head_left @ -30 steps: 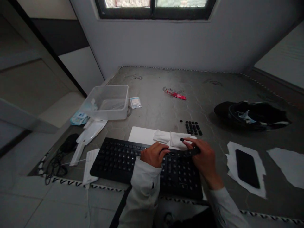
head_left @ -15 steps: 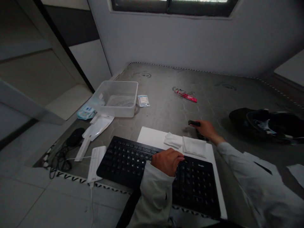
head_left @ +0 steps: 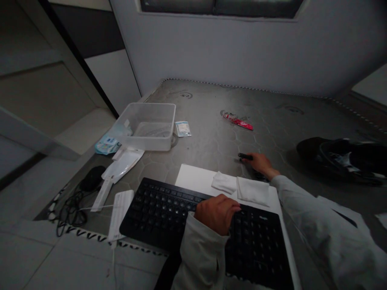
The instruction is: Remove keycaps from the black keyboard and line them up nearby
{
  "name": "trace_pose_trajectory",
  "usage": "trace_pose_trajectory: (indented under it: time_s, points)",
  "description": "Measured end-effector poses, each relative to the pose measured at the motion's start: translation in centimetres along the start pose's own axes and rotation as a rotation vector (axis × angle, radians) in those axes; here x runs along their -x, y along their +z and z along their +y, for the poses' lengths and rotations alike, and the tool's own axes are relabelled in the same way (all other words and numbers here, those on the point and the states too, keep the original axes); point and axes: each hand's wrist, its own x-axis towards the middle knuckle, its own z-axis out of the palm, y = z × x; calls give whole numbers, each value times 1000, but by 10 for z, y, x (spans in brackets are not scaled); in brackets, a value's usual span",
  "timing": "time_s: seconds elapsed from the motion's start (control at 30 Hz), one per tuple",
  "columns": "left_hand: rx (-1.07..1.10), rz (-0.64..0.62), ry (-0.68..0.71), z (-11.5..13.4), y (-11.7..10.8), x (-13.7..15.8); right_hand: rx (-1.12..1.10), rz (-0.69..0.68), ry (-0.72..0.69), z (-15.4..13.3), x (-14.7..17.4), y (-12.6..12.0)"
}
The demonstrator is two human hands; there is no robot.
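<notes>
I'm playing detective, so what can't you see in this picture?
In the head view:
- Part of the keyboard: covered by the left hand.
- End of the black tool: hidden in the right hand.
- Window: cut off by the top edge.
- Any writing on the red strip: too small.

- The black keyboard (head_left: 160, 209) is lying face up on a slant, its right end sitting nearer the viewer; pale marks are showing on its keys, and a small light logo is showing near its far right corner.
- The short, dark stick (head_left: 244, 156) is being held roughly level beyond the keyboard's far edge, pointing left.
- Small dark pieces (head_left: 259, 176) are lying just beside it, partly hidden and blurred.
</notes>
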Motion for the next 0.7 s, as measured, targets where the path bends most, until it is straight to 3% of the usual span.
trace_pose_trajectory:
  time_s: [0.5, 0.7]
  points:
    - [10, 2, -1, -2, 4, 1, 20, 4, 0, -1, -1, 1]
    - [26, 13, -7, -3, 4, 2, -13, 50, 10, -4, 4, -10]
